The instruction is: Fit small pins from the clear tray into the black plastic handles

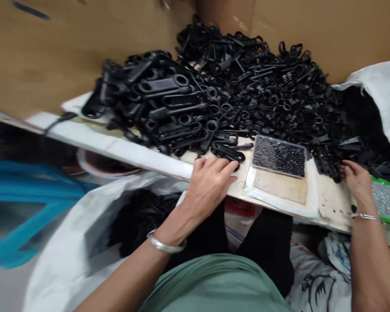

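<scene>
My left hand (pixel 211 180) rests at the front edge of the worktable, fingers curled together against a long black plastic part (pixel 228 151). Its fingertips are partly hidden behind the part. On the right, my right hand (pixel 357 180) has its thumb and fingers drawn together at a cluster of small black plastic clips (pixel 326 164); what is in the pinch is too small to make out. Between my hands lies a clear shallow box (pixel 279 156) full of tiny dark pieces, on a pale pad (pixel 281 184).
Larger black parts (pixel 162 99) heap at the left, smaller ones (pixel 266 86) behind. Cardboard walls (pixel 328 39) stand at the back. A green-rimmed tray (pixel 388 203) of small shiny pieces sits right. An open white sack (pixel 65 247) hangs below left, near a blue stool (pixel 26 203).
</scene>
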The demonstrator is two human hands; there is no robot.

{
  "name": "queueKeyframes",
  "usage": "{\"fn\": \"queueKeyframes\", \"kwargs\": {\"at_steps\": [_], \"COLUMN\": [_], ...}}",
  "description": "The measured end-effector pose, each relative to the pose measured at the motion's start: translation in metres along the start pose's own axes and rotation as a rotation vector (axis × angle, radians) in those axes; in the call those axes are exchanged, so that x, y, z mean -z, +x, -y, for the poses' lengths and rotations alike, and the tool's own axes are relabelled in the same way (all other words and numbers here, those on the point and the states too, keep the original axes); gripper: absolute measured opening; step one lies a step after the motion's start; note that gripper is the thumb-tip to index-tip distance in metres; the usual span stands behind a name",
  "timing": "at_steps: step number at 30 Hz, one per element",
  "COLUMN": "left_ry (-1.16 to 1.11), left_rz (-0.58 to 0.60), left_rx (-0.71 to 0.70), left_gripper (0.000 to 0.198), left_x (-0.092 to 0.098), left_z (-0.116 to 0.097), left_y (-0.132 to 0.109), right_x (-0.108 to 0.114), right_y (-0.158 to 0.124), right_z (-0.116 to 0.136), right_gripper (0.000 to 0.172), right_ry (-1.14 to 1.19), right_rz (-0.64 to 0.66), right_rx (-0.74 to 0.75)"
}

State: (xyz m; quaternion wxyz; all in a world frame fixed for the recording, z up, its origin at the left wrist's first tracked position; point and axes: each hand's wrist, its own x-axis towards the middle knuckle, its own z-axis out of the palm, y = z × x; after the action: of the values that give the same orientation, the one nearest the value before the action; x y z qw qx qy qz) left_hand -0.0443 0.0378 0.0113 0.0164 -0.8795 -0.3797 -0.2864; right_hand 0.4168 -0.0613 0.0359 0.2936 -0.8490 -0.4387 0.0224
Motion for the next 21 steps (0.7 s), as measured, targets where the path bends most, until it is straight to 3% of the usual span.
{"fn": "queueKeyframes", "kwargs": {"at_steps": [12, 21], "left_ry": [0.03, 0.092], "left_rz": [-0.081, -0.066], "left_rx": [-0.076, -0.097], "left_gripper": [0.02, 0.02], "left_x": [-0.006, -0.005], "left_z": [0.003, 0.002], "left_y": [0.001, 0.002], "right_x": [-0.008, 0.009], "right_y": [0.053, 0.077], "right_z": [0.002, 0.011], "right_gripper": [0.022, 0.038], "right_ry": [0.183, 0.222], "right_rz": [-0.086, -0.023], "right_rx": [-0.258, -0.413]}}
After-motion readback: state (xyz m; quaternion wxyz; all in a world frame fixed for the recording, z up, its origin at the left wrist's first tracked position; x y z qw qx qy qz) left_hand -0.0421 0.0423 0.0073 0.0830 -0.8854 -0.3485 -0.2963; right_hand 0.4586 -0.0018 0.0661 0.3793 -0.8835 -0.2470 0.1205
